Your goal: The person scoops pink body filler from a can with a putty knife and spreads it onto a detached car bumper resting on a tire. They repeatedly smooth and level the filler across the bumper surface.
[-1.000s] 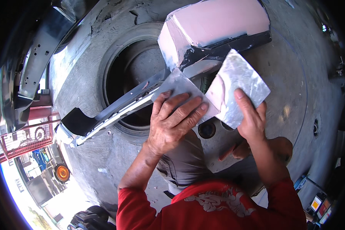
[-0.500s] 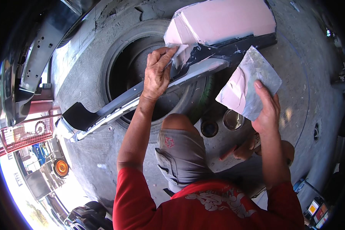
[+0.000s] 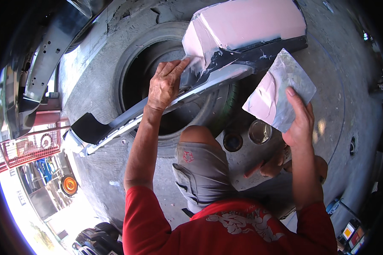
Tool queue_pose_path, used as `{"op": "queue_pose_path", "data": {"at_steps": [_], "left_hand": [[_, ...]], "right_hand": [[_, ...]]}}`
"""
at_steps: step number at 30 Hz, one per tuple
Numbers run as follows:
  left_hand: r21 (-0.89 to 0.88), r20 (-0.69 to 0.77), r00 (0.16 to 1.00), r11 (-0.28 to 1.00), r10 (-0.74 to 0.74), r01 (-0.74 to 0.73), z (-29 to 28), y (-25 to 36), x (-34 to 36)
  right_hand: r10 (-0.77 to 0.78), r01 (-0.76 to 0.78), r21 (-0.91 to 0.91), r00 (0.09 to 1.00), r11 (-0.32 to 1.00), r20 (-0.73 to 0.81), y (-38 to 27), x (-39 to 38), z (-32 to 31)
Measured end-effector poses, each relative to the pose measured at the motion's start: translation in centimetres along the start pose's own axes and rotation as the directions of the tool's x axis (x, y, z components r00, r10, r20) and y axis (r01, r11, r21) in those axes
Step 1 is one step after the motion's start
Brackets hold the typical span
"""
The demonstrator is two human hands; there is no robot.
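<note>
My left hand pinches a small putty spreader, whose edge meets the left corner of a car body part, probably a bumper. Pink filler coats the wide end of that part, with black and grey showing below. From there a long grey strip runs down to the left, ending near a black piece. In my right hand is a flat grey mixing board, thumb on top and fingers mostly hidden beneath. A thick smear of pink filler lies on the board's left part.
A large tire lies flat on the concrete floor under the body part. Beside my knee stand an open dark tin and a round clear-looking container. At far left are a vehicle's metal panel and red mesh railing.
My left hand has moved left and slightly down, and the spreader now sits lower at the corner. The board in my right hand has shifted a little to the right.
</note>
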State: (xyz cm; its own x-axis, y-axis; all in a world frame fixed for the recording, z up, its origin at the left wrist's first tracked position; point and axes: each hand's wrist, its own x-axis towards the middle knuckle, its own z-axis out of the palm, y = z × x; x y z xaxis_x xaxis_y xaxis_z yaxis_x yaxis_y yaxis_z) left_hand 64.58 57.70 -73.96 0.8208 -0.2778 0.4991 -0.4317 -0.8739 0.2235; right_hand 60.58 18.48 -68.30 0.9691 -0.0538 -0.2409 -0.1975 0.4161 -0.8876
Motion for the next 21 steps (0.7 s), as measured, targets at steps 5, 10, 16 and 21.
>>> {"op": "queue_pose_path", "data": {"at_steps": [5,10,16,21], "left_hand": [[-0.068,-0.189,0.978,0.995,-0.088,0.076,1.2,-0.9,3.2],[-0.052,-0.218,0.964,0.988,-0.152,0.144,2.9,-0.3,5.4],[-0.06,-0.059,0.978,0.978,-0.201,0.198,2.5,0.6,1.8],[-0.145,-0.242,0.938,0.965,-0.249,0.218,2.9,-1.2,3.9]], "right_hand": [[0.017,-0.016,0.015,0.997,1.0,-0.07,-0.6,-0.1,0.5],[0.057,-0.049,0.055,0.988,0.997,-0.144,-1.4,-0.2,1.3],[0.054,-0.049,0.048,0.992,0.998,-0.113,-1.5,0.0,1.5],[0.056,-0.055,0.029,0.997,0.998,-0.052,-1.3,0.3,1.5]]}}
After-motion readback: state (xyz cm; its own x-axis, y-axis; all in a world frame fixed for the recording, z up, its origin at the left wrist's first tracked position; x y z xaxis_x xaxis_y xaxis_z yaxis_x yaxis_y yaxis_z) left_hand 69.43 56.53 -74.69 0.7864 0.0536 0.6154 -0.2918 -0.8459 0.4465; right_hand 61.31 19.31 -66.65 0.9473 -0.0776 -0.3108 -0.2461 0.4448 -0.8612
